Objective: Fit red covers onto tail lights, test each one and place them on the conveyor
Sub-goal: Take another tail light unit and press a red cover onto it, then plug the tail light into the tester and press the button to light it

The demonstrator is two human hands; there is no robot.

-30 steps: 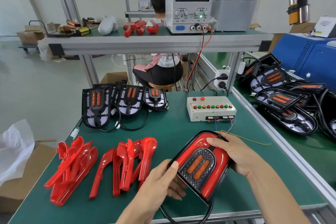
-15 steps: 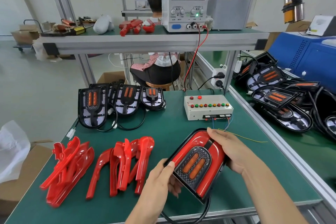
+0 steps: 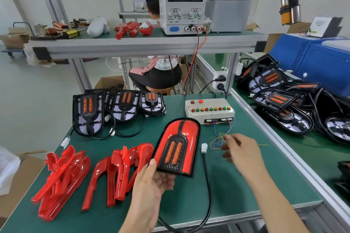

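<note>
**Covered tail light held over the worktop beside the test box**

A person's left hand (image 3: pixel 151 181) grips the near, lower end of a tail light (image 3: pixel 179 145) already fitted with its red cover, thumb on the front face and fingers curled underneath, holding it tilted above the green worktop (image 3: pixel 236 185). The unit's black cable (image 3: pixel 207 185) loops down over the front edge, and its white connector (image 3: pixel 204 147) lies just to the right of the light. The right hand (image 3: pixel 240 149) hovers near that connector, fingers loosely bent, at a tangle of thin coloured wires (image 3: pixel 219 138); whether it pinches one of them cannot be told through the blur. Those wires run from a white test box (image 3: pixel 209 108) with a row of coloured buttons, standing behind the light. To the left lie two heaps of loose red covers (image 3: pixel 62 178), and behind them three uncovered tail lights (image 3: pixel 88 113) stand in a row. On the shelf above, a power supply (image 3: pixel 184 5) reads 0.00 and 12.00. To the right, more tail lights (image 3: pixel 276 98) are piled on the conveyor (image 3: pixel 295 147).
</note>
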